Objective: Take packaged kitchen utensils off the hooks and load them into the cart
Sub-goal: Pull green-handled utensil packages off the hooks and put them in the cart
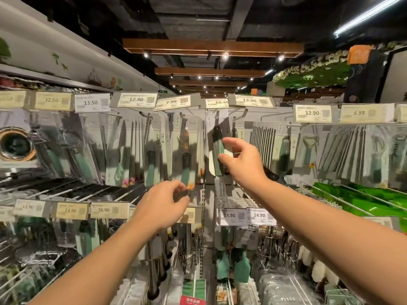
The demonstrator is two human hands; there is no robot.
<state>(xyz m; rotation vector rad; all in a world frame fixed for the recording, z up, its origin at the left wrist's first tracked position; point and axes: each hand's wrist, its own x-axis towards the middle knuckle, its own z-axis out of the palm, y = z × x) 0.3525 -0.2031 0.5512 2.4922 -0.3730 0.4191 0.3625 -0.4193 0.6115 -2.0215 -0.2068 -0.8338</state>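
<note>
Two tiers of hooks (146, 115) crowded with carded utensils, too packed to count. Two hands up. Right hand (243, 165), thumb and forefinger pinching one green-handled packaged utensil (217, 150) on its upper hook. Left hand (164, 204) pinching the bottom edge of a second pack (187, 155).

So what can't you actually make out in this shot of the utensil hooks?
- Cart: not in the head view at all.
- Right hand: its grip closes around a green-handled packaged utensil; the fingers hide the tool's lower part.
- Left hand: pinches the bottom edge of a hanging pack; the contact is blurred.
- Small print on the price tags: too small to read.
- Left-side packs: motion-blurred.
</note>
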